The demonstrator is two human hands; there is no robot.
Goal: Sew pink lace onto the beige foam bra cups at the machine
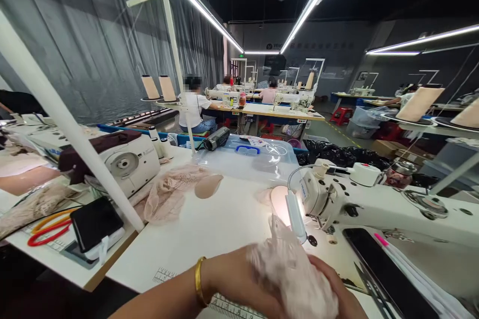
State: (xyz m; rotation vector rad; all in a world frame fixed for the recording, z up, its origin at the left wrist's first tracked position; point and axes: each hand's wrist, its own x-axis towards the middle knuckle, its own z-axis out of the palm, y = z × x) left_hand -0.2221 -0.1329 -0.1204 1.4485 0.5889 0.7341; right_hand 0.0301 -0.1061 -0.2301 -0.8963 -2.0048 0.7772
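A bunched piece of pale pink, lace-like fabric (292, 266) is held up between my two hands at the front of the white sewing table (209, 229). My left hand (239, 276), with a gold bangle at its wrist, grips the fabric from the left; its fingertips are hidden behind the folds. My right hand (335, 279) is closed on the other side, mostly covered by the cloth. Just beyond the fabric stands the sewing machine head (318, 194), with a small lamp (295, 214) lighting a pale cup-shaped piece (280, 202) beside the needle.
Sheer beige fabric (170, 192) and a beige cup piece (207, 186) lie at the back left. A clear plastic box (254, 164) borders the far edge. To the right are a black phone (389, 269) and tweezers (368, 284). A white pole (75, 124) crosses the left side.
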